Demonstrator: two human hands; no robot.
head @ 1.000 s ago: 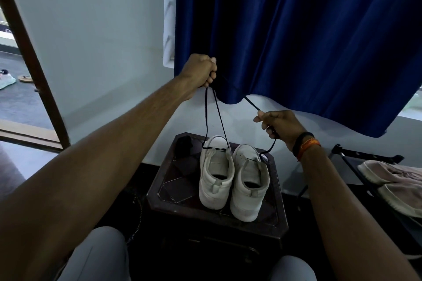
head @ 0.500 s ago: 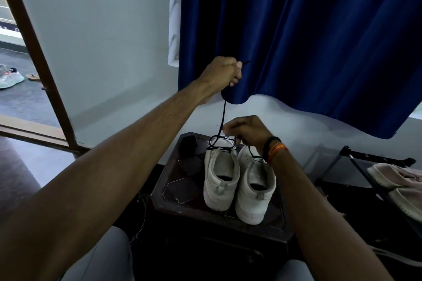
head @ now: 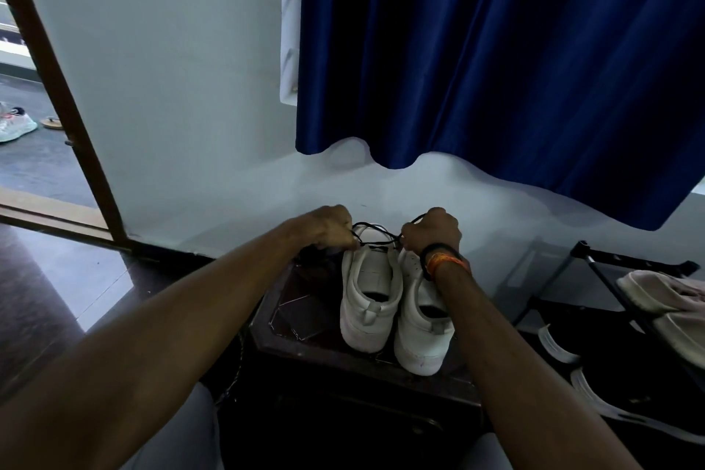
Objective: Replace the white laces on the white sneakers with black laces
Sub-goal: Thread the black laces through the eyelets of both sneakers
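Observation:
Two white sneakers stand side by side on a dark wooden stool (head: 305, 340), heels toward me: the left sneaker (head: 369, 301) and the right sneaker (head: 421, 332). A black lace (head: 375, 238) stretches across the front of the left sneaker between my hands. My left hand (head: 330, 227) pinches one end just left of the shoe's toe. My right hand (head: 431, 231) grips the other end above the right sneaker's toe, and a loop of lace sticks up past its knuckles. The eyelets are hidden behind my hands.
A blue curtain (head: 496, 50) hangs over the pale wall behind the stool. At the right stands a black shoe rack (head: 595, 259) with pinkish shoes (head: 663, 290). An open doorway with a brown frame (head: 65, 99) is at the left, and a shoe (head: 15, 124) lies outside.
Both hands have come down from high above the stool to the toe of the left sneaker. The lace, earlier pulled up tall, now runs short and low between them.

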